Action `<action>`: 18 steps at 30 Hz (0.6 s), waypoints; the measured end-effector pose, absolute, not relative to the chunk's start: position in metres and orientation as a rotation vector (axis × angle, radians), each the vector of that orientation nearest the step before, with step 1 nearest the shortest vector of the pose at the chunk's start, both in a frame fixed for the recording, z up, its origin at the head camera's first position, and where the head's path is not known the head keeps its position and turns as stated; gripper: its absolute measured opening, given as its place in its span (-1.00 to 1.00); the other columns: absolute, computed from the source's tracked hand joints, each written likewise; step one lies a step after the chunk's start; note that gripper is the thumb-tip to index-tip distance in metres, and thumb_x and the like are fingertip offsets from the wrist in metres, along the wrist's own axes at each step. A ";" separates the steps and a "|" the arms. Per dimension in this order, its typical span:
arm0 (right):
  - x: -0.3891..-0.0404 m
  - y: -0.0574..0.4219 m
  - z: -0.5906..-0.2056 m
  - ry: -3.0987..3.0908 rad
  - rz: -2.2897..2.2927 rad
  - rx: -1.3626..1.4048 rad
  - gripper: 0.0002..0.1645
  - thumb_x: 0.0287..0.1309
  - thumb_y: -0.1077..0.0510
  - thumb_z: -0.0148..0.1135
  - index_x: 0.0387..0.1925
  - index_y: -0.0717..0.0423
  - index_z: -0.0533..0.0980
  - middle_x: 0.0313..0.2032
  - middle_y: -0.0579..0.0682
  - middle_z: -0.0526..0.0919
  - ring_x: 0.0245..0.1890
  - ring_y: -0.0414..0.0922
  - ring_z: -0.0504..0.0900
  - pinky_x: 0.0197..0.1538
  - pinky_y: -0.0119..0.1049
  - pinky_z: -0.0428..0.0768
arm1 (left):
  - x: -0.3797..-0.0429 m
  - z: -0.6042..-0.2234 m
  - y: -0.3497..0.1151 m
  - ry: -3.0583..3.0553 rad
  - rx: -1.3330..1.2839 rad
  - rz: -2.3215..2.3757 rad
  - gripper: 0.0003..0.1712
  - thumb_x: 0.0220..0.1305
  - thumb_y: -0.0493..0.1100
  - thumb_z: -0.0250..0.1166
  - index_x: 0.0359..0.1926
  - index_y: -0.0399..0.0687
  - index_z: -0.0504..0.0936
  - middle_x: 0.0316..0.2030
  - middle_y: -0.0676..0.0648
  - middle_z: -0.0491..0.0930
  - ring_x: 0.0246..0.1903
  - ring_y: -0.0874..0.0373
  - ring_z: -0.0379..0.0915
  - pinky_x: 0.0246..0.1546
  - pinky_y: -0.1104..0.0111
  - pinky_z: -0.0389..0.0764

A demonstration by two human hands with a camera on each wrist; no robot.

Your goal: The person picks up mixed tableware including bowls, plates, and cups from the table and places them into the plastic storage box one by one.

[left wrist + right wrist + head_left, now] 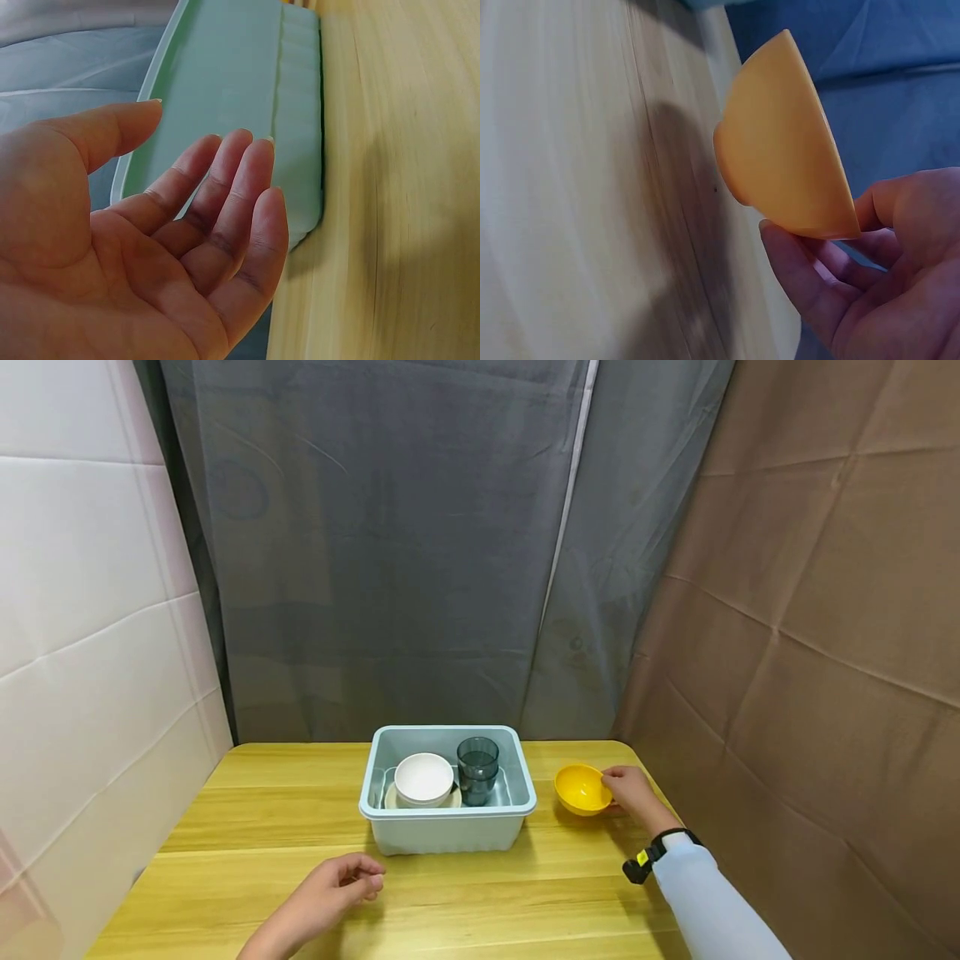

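Note:
A yellow bowl (579, 791) is held by its rim in my right hand (636, 795), to the right of the light blue basin. In the right wrist view the bowl (780, 142) hangs just off the wooden table, its shadow beneath, with thumb and fingers pinching one edge. My left hand (333, 889) hovers over the table in front of the basin, holding nothing, fingers loosely bent. Inside the basin (450, 833) are white bowls (424, 777) on a cream plate (391, 797), and dark clear cups (477, 758) stacked one in the other.
The basin stands on the wooden table (247, 827) near its back edge. A grey curtain (390, 568) hangs behind, a white sheet (97, 610) on the left, a brown sheet (810, 610) close by the right side. A black strap with a camera (643, 862) circles the right wrist.

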State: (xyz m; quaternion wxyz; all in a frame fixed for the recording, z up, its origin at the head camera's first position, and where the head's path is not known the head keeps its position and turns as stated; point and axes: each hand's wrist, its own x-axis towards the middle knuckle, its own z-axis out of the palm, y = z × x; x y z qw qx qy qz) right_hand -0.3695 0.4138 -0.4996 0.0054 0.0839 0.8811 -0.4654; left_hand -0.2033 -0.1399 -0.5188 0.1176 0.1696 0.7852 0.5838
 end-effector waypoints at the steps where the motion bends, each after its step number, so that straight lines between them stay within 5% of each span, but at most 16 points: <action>1: -0.364 0.413 -0.498 2.757 -1.457 0.256 -0.44 0.66 0.20 0.02 0.44 0.56 0.39 0.31 0.51 0.50 0.10 0.26 0.66 0.19 0.15 0.75 | -0.203 -0.519 -0.140 2.303 0.494 1.704 -0.67 0.64 -0.16 0.32 0.13 -0.39 0.68 -0.07 -0.18 0.73 -0.07 -0.04 0.68 -0.07 0.24 0.75; 18: -0.282 0.389 -0.474 2.747 -1.629 0.121 -0.59 0.61 0.23 0.15 0.23 0.49 0.61 0.03 0.29 0.72 -0.21 -0.03 0.74 -0.18 -0.03 0.86 | -0.206 -0.517 -0.145 2.361 0.404 1.718 -0.72 0.64 -0.19 0.31 0.12 -0.35 0.70 -0.11 -0.12 0.74 -0.09 -0.03 0.67 -0.13 0.20 0.75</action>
